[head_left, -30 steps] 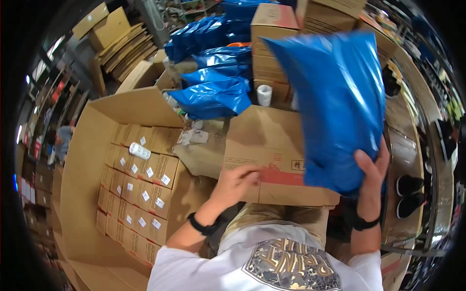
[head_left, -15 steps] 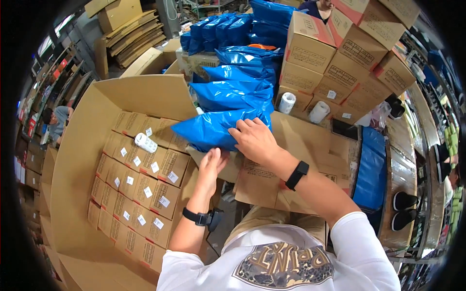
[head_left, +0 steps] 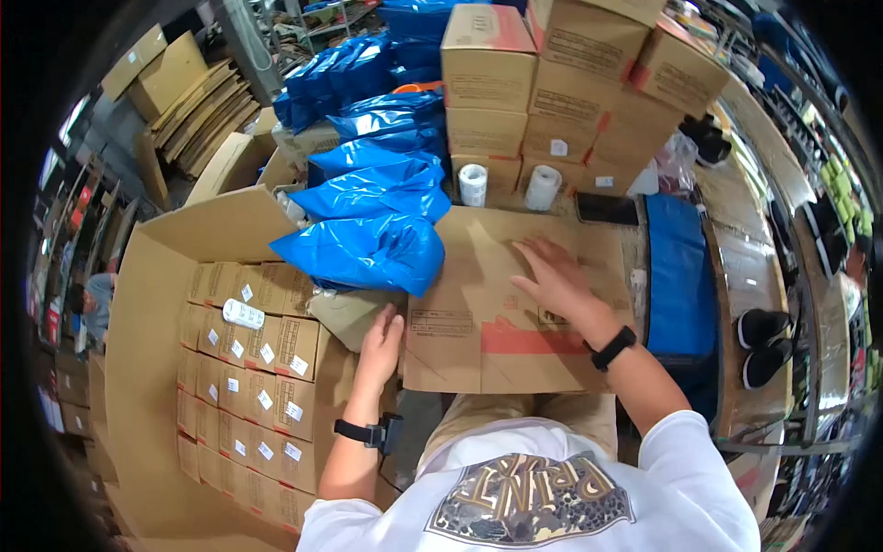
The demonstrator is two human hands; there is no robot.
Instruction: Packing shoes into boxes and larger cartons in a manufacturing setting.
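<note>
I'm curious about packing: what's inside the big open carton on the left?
The carton holds rows of brown boxes, many with white labels, and a white roll lying on top. The boxes' contents, and anything beneath them, are covered.

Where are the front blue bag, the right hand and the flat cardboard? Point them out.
Front blue bag (head_left: pixel 361 253): head view, middle of its shiny side.
Right hand (head_left: pixel 561 289): head view, middle of the hand.
Flat cardboard (head_left: pixel 486 293): head view, bare surface left of the right hand.

upper left: grey post (head_left: pixel 246 57), metal shelving (head_left: pixel 338 22) | left edge: stocked racks (head_left: pixel 75 225), bright light strip (head_left: pixel 75 112) | right: long shelf (head_left: pixel 747 405), metal rail (head_left: pixel 791 449)
</note>
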